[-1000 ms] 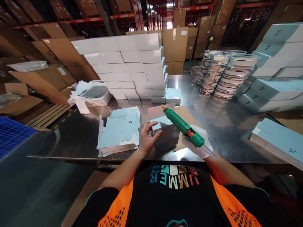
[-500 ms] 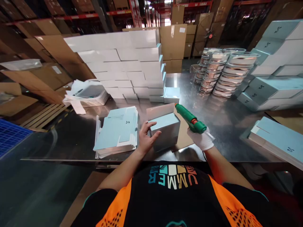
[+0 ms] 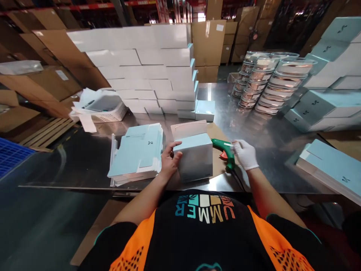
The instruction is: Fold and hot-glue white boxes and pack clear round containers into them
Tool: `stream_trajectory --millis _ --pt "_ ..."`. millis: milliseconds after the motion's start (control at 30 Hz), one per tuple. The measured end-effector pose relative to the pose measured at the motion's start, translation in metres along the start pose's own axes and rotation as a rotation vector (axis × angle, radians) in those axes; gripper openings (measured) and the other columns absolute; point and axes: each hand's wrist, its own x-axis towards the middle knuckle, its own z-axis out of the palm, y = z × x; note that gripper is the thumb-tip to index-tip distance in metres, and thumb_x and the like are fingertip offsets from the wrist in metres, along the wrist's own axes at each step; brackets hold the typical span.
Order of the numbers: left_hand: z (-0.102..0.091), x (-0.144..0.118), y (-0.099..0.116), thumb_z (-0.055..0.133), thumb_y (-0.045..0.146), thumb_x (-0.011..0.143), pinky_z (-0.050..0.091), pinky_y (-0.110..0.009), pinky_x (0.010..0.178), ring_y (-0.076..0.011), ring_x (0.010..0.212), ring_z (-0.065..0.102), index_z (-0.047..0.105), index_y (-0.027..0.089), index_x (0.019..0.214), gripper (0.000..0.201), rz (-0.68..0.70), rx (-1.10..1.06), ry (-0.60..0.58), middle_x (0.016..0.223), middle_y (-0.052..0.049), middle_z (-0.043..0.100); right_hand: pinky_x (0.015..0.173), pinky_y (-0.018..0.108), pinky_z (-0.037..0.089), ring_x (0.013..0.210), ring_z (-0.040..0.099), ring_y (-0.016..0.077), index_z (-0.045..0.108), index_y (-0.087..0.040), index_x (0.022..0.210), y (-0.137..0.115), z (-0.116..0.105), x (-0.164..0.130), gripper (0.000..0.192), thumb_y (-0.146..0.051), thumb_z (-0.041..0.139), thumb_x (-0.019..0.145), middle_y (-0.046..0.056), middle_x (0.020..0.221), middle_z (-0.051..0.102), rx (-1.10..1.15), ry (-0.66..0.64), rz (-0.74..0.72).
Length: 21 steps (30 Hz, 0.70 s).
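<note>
A pale-blue and white carton box (image 3: 196, 160) stands near the table's front edge, its back flap (image 3: 188, 130) raised. My bare left hand (image 3: 169, 162) grips the box's left side, thumb on the near face and fingers at the top edge. To the right, a green glue gun (image 3: 225, 146) with an orange trigger lies on a brown cardboard sheet (image 3: 217, 131), nozzle beside the box and cord running toward me. My right hand (image 3: 245, 154), in a white glove, has its fingers pinched at the gun's rear end; what they hold there is hidden.
Flat pale-blue cartons (image 3: 138, 150) are stacked left, with a white basket of papers (image 3: 107, 113) behind. A wall of white boxes (image 3: 135, 71) rises at the back. Clear round containers (image 3: 284, 82) and more blue boxes (image 3: 324, 101) stand right. The steel table's (image 3: 70, 165) front edge is near me.
The glue gun has turned and come down onto the cardboard, handle toward me. My right hand has moved from its grip to its rear end. My left hand has stayed at the box.
</note>
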Motion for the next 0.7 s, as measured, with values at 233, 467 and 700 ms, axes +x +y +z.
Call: stream_trajectory --millis 233,467,700 --pt "0.016 0.000 -0.017 0.069 0.092 0.087 0.059 -0.040 0.102 -0.0304 0.122 0.073 0.077 0.021 0.108 0.074 0.084 -0.048 -0.075 0.119 -0.013 0.076 0.113 0.050 0.061 0.132 0.071 0.0355 0.066 -0.020 0.141 -0.044 0.074 0.001 0.090 -0.088 0.078 0.083 0.016 0.135 0.078 0.115 -0.410 -0.168" --pt "0.009 0.008 -0.023 0.094 0.070 0.081 0.063 -0.047 0.108 -0.0268 0.118 0.079 0.068 0.028 0.111 0.058 0.230 -0.287 -0.059 0.118 -0.009 0.076 0.132 0.062 0.043 0.156 0.057 0.0387 0.075 -0.025 0.116 -0.024 0.050 0.001 0.058 -0.070 0.091 0.084 0.019 0.165 0.061 0.014 -0.491 -0.502" --pt "-0.026 0.015 -0.014 0.085 0.074 0.086 0.059 -0.068 0.115 -0.0366 0.129 0.075 0.084 0.029 0.096 0.047 0.291 -0.035 -0.337 0.109 -0.011 0.083 0.131 0.062 0.046 0.148 0.064 0.0326 0.087 -0.035 0.114 -0.030 0.050 -0.011 0.024 -0.050 0.069 0.107 0.009 0.154 0.072 -0.111 -0.615 -0.655"
